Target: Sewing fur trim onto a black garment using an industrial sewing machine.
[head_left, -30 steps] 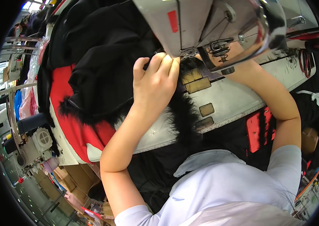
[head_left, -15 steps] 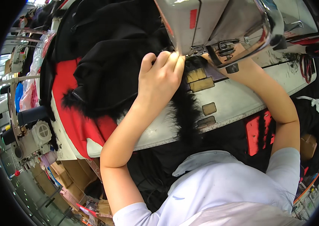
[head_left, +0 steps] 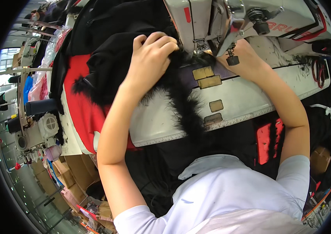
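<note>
My left hand, its fingers curled, grips the black garment just left of the sewing machine head. A black fur trim trails from beside the needle area down across the white machine bed and over its front edge. My right hand reaches in on the right of the needle area, by the black fur. Machine parts hide its fingertips, so what it holds cannot be seen. Under the garment on the left lies red cloth.
A measuring tape runs along the bed's front edge, with worn yellow patches near the needle. A red pedal-like piece shows below on the right. To the left stand another machine's motor and cardboard boxes.
My left hand has shifted left, away from the needle area, and the garment has moved with it. The fur trim lies further left on the bed. The view has tilted slightly.
</note>
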`<state>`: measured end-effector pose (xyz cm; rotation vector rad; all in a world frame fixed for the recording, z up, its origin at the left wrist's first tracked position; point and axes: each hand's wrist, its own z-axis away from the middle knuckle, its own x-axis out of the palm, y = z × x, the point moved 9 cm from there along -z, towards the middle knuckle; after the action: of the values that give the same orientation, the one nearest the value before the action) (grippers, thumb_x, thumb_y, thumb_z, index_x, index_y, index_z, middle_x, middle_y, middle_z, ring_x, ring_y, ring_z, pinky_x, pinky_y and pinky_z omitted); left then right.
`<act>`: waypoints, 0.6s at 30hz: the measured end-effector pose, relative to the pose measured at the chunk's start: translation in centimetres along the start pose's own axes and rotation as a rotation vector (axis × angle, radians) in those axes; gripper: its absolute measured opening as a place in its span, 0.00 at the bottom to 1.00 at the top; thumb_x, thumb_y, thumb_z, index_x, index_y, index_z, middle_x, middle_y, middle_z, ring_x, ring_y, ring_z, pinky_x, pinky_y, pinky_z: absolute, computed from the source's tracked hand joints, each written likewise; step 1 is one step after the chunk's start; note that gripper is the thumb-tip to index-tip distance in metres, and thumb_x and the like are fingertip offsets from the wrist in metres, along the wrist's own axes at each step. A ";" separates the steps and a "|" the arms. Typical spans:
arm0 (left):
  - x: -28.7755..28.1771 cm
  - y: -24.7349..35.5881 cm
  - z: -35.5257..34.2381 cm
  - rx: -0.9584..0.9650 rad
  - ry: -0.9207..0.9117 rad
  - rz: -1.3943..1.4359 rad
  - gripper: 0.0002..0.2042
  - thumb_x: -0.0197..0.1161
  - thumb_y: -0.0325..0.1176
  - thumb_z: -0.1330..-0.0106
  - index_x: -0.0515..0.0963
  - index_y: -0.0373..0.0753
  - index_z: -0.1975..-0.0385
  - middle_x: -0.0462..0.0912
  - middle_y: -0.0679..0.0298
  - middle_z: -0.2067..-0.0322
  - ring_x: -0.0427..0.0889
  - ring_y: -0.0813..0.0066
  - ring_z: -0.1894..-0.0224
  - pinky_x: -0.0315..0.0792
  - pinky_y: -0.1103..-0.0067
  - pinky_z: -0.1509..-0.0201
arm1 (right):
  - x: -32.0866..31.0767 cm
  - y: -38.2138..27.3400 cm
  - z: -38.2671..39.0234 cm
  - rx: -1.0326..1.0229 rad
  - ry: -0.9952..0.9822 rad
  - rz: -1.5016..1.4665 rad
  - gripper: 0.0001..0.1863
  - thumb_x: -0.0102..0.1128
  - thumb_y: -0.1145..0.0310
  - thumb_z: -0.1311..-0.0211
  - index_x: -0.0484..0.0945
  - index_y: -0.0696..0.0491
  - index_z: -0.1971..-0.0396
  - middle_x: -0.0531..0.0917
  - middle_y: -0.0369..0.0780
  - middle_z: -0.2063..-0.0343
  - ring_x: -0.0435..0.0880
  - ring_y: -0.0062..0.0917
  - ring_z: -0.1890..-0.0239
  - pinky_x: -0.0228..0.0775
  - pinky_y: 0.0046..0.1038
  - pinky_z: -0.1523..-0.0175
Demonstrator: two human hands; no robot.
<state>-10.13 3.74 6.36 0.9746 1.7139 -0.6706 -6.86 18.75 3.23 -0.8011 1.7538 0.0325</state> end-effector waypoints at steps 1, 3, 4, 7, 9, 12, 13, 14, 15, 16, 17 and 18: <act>-0.7 -0.1 0.0 0.059 -0.014 0.088 0.13 0.64 0.23 0.53 0.77 0.44 0.66 0.80 0.71 0.61 0.74 0.73 0.48 0.61 0.71 0.44 | 0.2 -0.2 0.0 -0.013 -0.029 0.054 0.01 0.56 0.78 0.63 0.74 0.60 0.86 0.76 0.46 0.81 0.76 0.42 0.69 0.69 0.37 0.59; -1.3 0.7 0.1 0.131 -0.032 0.161 0.12 0.63 0.22 0.52 0.77 0.43 0.66 0.80 0.71 0.62 0.73 0.72 0.48 0.61 0.70 0.43 | 0.5 0.1 0.0 -0.021 -0.053 0.113 0.02 0.57 0.78 0.63 0.75 0.60 0.86 0.76 0.46 0.81 0.76 0.41 0.68 0.70 0.36 0.59; -0.9 1.3 0.3 0.127 -0.095 0.147 0.12 0.63 0.23 0.51 0.77 0.43 0.66 0.79 0.72 0.62 0.73 0.72 0.48 0.61 0.70 0.42 | 0.6 -0.2 0.1 -0.078 -0.037 0.136 0.02 0.58 0.78 0.62 0.75 0.60 0.86 0.77 0.45 0.80 0.76 0.40 0.68 0.70 0.35 0.60; -1.5 3.6 0.8 0.165 -0.057 -0.002 0.09 0.59 0.27 0.46 0.77 0.43 0.65 0.79 0.73 0.61 0.72 0.74 0.48 0.62 0.73 0.43 | 0.4 -0.7 0.7 -0.177 -0.042 0.180 0.01 0.59 0.77 0.60 0.77 0.58 0.83 0.77 0.44 0.79 0.77 0.38 0.69 0.70 0.33 0.60; -1.1 4.0 1.4 0.175 -0.036 0.022 0.08 0.59 0.28 0.46 0.77 0.44 0.66 0.78 0.74 0.61 0.72 0.75 0.49 0.62 0.74 0.45 | 0.3 -1.9 0.6 -0.222 -0.067 0.196 0.02 0.59 0.76 0.57 0.79 0.57 0.80 0.77 0.43 0.78 0.77 0.37 0.70 0.71 0.33 0.60; -0.8 3.3 1.0 0.166 -0.049 -0.047 0.07 0.59 0.28 0.46 0.75 0.45 0.68 0.77 0.74 0.64 0.73 0.75 0.52 0.63 0.75 0.47 | -1.5 -2.4 0.0 -0.112 0.080 0.035 0.05 0.58 0.75 0.50 0.81 0.53 0.71 0.77 0.41 0.78 0.77 0.35 0.70 0.71 0.32 0.61; -1.1 3.0 0.8 0.146 -0.012 -0.279 0.06 0.61 0.31 0.48 0.73 0.46 0.71 0.76 0.73 0.68 0.73 0.75 0.57 0.62 0.75 0.49 | -1.4 -2.5 0.1 -0.128 0.097 0.031 0.08 0.57 0.75 0.47 0.81 0.51 0.67 0.77 0.40 0.78 0.77 0.35 0.70 0.70 0.32 0.62; -1.1 2.1 0.7 0.075 0.000 -0.305 0.07 0.63 0.33 0.50 0.73 0.46 0.71 0.75 0.73 0.70 0.72 0.75 0.58 0.62 0.75 0.50 | -1.4 -2.5 0.2 -0.139 0.114 0.029 0.11 0.55 0.74 0.44 0.81 0.48 0.62 0.77 0.39 0.78 0.77 0.34 0.70 0.70 0.32 0.62; -1.3 1.5 0.5 0.003 0.011 -0.331 0.09 0.64 0.35 0.51 0.72 0.46 0.72 0.74 0.72 0.72 0.72 0.74 0.60 0.62 0.74 0.50 | -1.5 -2.4 0.3 -0.135 0.112 0.033 0.11 0.55 0.74 0.44 0.81 0.48 0.62 0.77 0.39 0.78 0.77 0.34 0.70 0.70 0.32 0.62; -0.8 1.7 0.8 -0.004 -0.078 -0.301 0.12 0.67 0.38 0.54 0.73 0.46 0.72 0.74 0.71 0.72 0.72 0.74 0.59 0.61 0.73 0.50 | -1.3 -2.4 0.4 -0.128 0.089 -0.003 0.06 0.59 0.71 0.42 0.80 0.53 0.65 0.78 0.40 0.77 0.72 0.33 0.73 0.68 0.31 0.66; -0.6 2.4 1.2 0.019 -0.093 -0.277 0.12 0.67 0.39 0.54 0.73 0.45 0.72 0.73 0.71 0.72 0.71 0.74 0.59 0.60 0.73 0.50 | -1.1 -2.3 0.3 -0.124 0.069 -0.042 0.08 0.63 0.68 0.41 0.79 0.57 0.68 0.78 0.41 0.77 0.67 0.31 0.76 0.66 0.29 0.69; -0.7 3.0 1.7 0.016 -0.061 -0.261 0.12 0.67 0.39 0.55 0.73 0.45 0.72 0.72 0.70 0.71 0.71 0.74 0.60 0.60 0.73 0.51 | -0.9 -2.0 0.3 -0.120 0.071 -0.040 0.08 0.63 0.68 0.41 0.79 0.57 0.68 0.78 0.41 0.77 0.67 0.31 0.76 0.66 0.29 0.69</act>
<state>-6.60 3.73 6.53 0.7392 1.8001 -0.8756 -5.47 17.78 4.64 -0.9343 1.8149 0.0837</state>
